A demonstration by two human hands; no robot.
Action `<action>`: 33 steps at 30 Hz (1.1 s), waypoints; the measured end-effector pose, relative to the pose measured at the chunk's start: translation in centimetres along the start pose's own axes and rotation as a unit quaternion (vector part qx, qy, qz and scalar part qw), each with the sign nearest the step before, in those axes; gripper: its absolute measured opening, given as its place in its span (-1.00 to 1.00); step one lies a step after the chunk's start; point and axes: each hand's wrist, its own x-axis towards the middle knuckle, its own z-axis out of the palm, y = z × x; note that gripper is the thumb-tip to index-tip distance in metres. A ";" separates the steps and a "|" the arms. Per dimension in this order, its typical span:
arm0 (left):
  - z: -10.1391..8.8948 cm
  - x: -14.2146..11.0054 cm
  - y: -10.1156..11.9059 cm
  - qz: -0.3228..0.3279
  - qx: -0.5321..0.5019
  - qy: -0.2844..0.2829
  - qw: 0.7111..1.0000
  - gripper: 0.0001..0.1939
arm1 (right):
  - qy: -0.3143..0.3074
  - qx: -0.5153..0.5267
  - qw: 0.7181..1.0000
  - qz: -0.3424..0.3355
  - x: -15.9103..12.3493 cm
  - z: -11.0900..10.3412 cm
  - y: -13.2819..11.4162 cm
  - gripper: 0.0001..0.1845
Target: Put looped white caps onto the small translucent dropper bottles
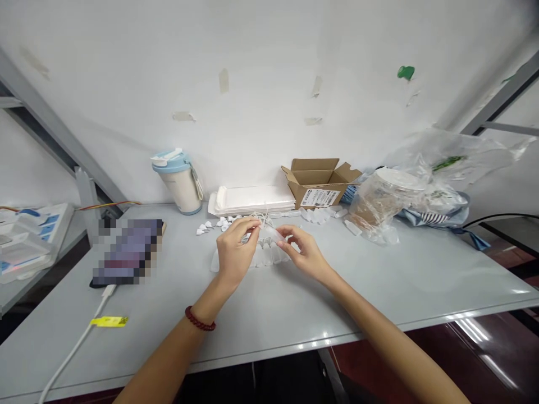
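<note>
Both my hands meet over the middle of the grey table (269, 314). My left hand (234, 250), with a red bead bracelet on its wrist, pinches one end of a small clear plastic piece (269, 231). My right hand (302, 249) pinches the other end with thumb and fingertips. Thin white threads (263, 217) trail up from the piece. Under the hands lies a row of small clear plastic pieces (269, 256). More small white pieces (213, 224) are scattered just behind my left hand.
A white and blue tumbler (181, 180) stands at the back left, next to stacked white trays (252, 198). An open cardboard box (319, 180) and crumpled plastic bags (396, 202) sit at the back right. A phone (126, 250) with a white cable (80, 342) lies on the left.
</note>
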 end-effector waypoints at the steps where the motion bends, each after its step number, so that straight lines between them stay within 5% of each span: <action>1: 0.0 0.0 -0.1 0.004 0.009 0.001 1.000 -0.87 | -0.006 0.000 1.000 0.001 0.0 0.0 -0.1 -0.77; 21: 1.1 -1.5 0.2 -0.006 -0.036 -0.093 0.995 -0.84 | -0.006 -0.103 0.993 -0.050 0.0 -0.6 0.5 -0.72; 30: 0.9 -1.2 0.3 -0.167 -0.156 -0.084 0.970 -0.89 | -0.009 -0.126 0.987 -0.095 0.1 -0.7 0.7 -0.72; 33: 0.9 -1.2 0.4 -0.163 -0.159 -0.085 0.970 -0.89 | -0.005 -0.135 0.985 -0.109 0.0 -0.6 1.0 -0.72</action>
